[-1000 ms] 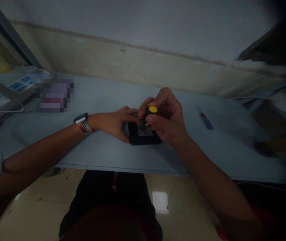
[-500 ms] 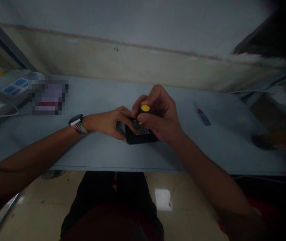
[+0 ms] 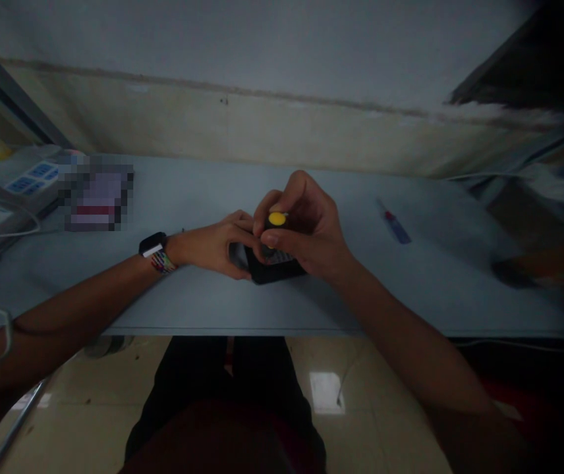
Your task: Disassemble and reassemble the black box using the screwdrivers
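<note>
A black, box-shaped device [image 3: 275, 272] with a printed label on its upper face lies on the table in front of me. My left hand [image 3: 215, 247] is closed around its left side, thumb at the near edge and fingers over the top. In my right hand [image 3: 319, 230], thumb and fingers pinch a short black screwdriver with a yellow end cap [image 3: 277, 219]. It stands nearly upright over the device. My fingers hide its tip, so contact with a screw cannot be seen.
A second screwdriver [image 3: 396, 226], with a blue and red handle, lies to the right on the table [image 3: 188, 303]. A pixelated flat object [image 3: 97, 197] and a box with blue labels [image 3: 32, 178] are at left. Something dark and blurred [image 3: 514, 273] is at far right.
The view has shifted slightly. My right hand and the screwdriver have moved a little left over the device. My left hand keeps its grip.
</note>
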A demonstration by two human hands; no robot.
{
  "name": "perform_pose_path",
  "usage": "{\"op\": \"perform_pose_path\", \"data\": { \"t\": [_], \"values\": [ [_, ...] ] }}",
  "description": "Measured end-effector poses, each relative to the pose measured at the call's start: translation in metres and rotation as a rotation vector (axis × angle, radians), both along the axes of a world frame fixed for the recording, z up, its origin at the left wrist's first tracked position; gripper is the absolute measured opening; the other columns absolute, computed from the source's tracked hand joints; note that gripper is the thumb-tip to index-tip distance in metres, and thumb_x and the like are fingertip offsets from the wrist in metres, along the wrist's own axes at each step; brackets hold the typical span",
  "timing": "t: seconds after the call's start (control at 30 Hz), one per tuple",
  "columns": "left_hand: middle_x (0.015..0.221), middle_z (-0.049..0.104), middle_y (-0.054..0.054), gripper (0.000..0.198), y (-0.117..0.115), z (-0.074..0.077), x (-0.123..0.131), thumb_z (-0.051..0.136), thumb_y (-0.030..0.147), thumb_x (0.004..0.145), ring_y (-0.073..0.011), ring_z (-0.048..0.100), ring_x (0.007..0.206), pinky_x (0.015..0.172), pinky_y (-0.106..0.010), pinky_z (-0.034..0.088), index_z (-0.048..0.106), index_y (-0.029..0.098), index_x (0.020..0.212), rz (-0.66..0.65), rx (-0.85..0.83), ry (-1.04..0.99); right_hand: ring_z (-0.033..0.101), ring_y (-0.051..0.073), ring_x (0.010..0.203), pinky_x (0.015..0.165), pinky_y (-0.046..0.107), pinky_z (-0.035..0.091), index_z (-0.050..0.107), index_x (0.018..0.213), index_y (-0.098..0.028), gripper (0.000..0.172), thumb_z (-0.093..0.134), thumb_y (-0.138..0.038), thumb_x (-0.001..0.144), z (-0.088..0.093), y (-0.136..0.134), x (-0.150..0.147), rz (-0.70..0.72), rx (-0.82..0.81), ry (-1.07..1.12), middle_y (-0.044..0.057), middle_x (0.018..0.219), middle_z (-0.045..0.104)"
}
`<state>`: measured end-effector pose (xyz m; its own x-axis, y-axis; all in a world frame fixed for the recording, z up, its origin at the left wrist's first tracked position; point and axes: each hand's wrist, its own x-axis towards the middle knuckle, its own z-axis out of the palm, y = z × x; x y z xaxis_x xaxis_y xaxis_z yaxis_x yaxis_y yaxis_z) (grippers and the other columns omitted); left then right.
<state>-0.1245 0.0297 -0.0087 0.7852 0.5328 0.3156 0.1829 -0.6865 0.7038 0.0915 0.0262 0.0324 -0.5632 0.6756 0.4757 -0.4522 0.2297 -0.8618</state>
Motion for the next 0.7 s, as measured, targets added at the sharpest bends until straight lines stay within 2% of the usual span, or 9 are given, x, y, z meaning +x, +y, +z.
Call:
{"op": "perform_pose_path", "data": {
  "t": [0.27, 0.4, 0.57, 0.7],
  "values": [
    [0.141, 0.075, -0.008, 0.048, -0.0003, 0.0043, -0.0004, 0.091, 0.042, 0.085, -0.0321, 0.065, 0.135, 0.124, -0.053, 0.046, 0.082, 0.031, 0.131, -0.059, -0.069, 0.066, 0.064, 0.008, 0.063, 0.047, 0.018, 0.052, 0.057, 0.105, -0.027, 0.047, 0.096, -0.033, 0.080, -0.0008, -0.0004, 0.0022, -0.002, -0.009, -0.049, -0.005, 0.096, 0.074],
    [0.141, 0.076, -0.007, 0.048, -0.0016, 0.0046, -0.0005, 0.089, 0.039, 0.085, -0.0334, 0.064, 0.137, 0.124, -0.054, 0.047, 0.082, 0.033, 0.132, -0.074, -0.077, 0.100, 0.067, 0.010, 0.068, 0.051, 0.019, 0.055, 0.057, 0.103, -0.027, 0.047, 0.097, -0.033, 0.079, 0.0020, -0.0022, 0.0017, -0.022, 0.001, -0.040, -0.005, 0.094, 0.074],
    [0.135, 0.079, -0.006, 0.051, -0.0019, 0.0066, -0.0018, 0.087, 0.037, 0.086, -0.0325, 0.064, 0.137, 0.125, -0.053, 0.046, 0.081, 0.033, 0.136, -0.058, -0.112, 0.121, 0.062, 0.007, 0.061, 0.046, 0.018, 0.052, 0.053, 0.100, -0.027, 0.049, 0.096, -0.036, 0.080, 0.0022, -0.0030, 0.0023, -0.015, -0.017, -0.066, -0.005, 0.096, 0.074],
    [0.138, 0.078, -0.006, 0.050, -0.0011, 0.0060, -0.0018, 0.085, 0.038, 0.087, -0.0319, 0.065, 0.135, 0.124, -0.051, 0.047, 0.081, 0.033, 0.136, -0.066, -0.137, 0.108, 0.064, 0.009, 0.066, 0.051, 0.019, 0.055, 0.053, 0.099, -0.027, 0.051, 0.097, -0.040, 0.079, 0.0039, -0.0035, 0.0026, -0.038, -0.010, -0.092, -0.005, 0.093, 0.071]
  ]
}}
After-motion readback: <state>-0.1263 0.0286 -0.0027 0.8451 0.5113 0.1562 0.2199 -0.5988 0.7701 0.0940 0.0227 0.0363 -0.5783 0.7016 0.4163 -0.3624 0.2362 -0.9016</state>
